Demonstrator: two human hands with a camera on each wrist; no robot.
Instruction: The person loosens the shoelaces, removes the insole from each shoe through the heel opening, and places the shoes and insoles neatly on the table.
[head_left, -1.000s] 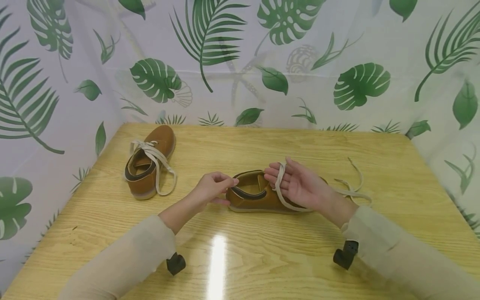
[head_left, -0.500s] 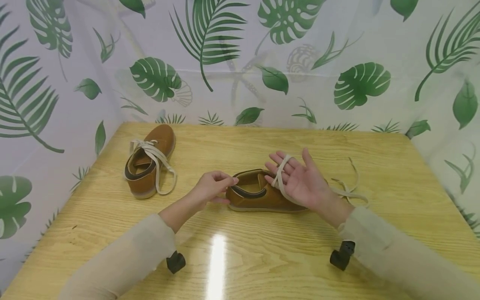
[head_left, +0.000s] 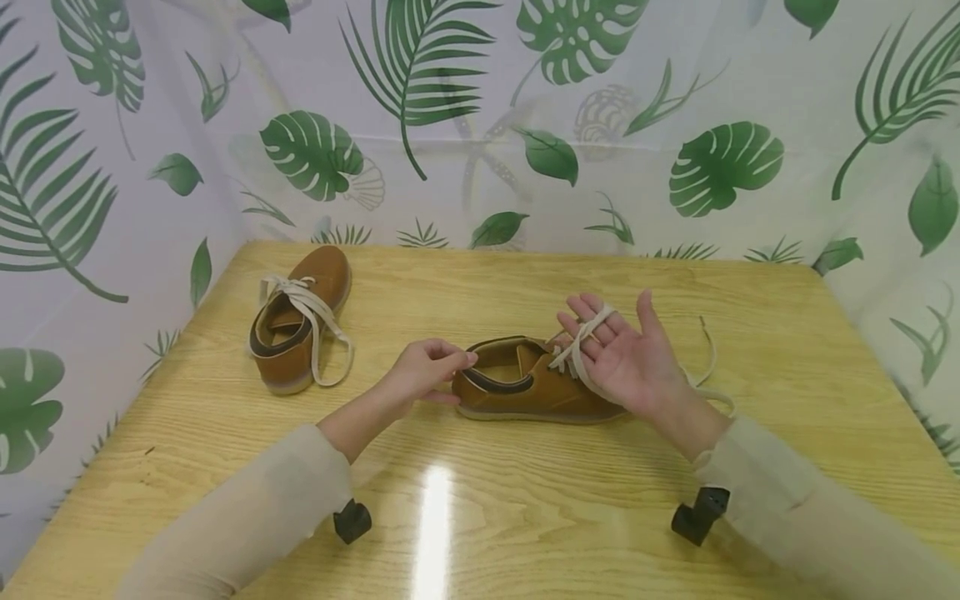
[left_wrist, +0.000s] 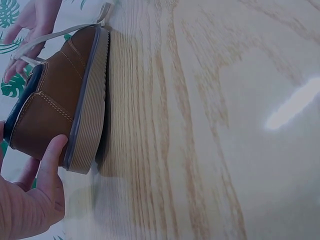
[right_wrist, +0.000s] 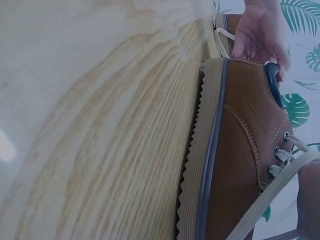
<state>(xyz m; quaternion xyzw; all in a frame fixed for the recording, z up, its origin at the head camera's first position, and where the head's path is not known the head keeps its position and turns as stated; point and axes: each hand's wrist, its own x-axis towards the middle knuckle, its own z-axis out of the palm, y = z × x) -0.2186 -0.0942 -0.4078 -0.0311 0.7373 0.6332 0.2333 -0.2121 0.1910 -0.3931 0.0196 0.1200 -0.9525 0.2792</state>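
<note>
A brown leather shoe (head_left: 525, 396) lies in the middle of the table, its toe pointing right. My left hand (head_left: 423, 371) pinches its heel at the collar; in the left wrist view, fingertips (left_wrist: 57, 142) press the back of the heel. Palm up, my right hand (head_left: 633, 358) is spread over the toe end. A cream shoelace (head_left: 596, 321) runs across its straight fingers and down to the eyelets. In the right wrist view the lace (right_wrist: 272, 197) slants past the eyelets of the shoe (right_wrist: 235, 150). The right palm hides much of the toe.
A matching brown shoe (head_left: 322, 279) stands at the left back of the wooden table (head_left: 525, 517), its cream lace (head_left: 315, 312) tied and hanging over its side. Loose lace ends (head_left: 708, 375) trail on the wood right of the right hand. Leaf-patterned cloth (head_left: 465, 200) lines the back and sides.
My right hand has moved right and turned further palm up, thumb spread, drawing the lace with it. More of the shoe's eyelets show. The left hand stays at the heel.
</note>
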